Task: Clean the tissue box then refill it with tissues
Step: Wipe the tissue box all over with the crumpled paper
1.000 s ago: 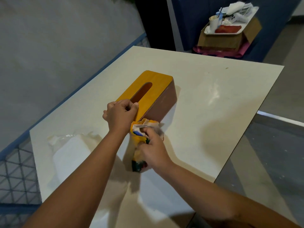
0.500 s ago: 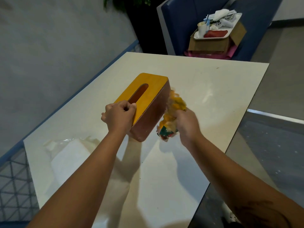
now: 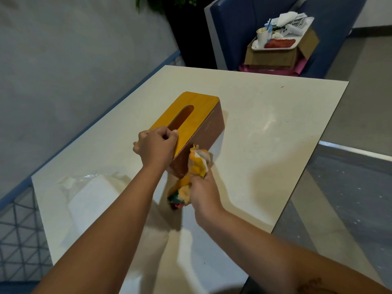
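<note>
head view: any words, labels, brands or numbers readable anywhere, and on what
No readable text anywhere.
tissue box: plain wood, no label.
cloth: colour pattern only, no words.
tissue pack: clear wrap, no print visible.
cup, tray, cardboard box: too small to tell.

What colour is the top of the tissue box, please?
The tissue box top is yellow-orange; head view.

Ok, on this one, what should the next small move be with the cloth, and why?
Probably slide the cloth forward along the brown side of the box. The right hand holds it bunched against the near corner, the left hand grips the near end to steady the box, and the wrapped tissues lie apart on the table, so refilling likely waits.
</note>
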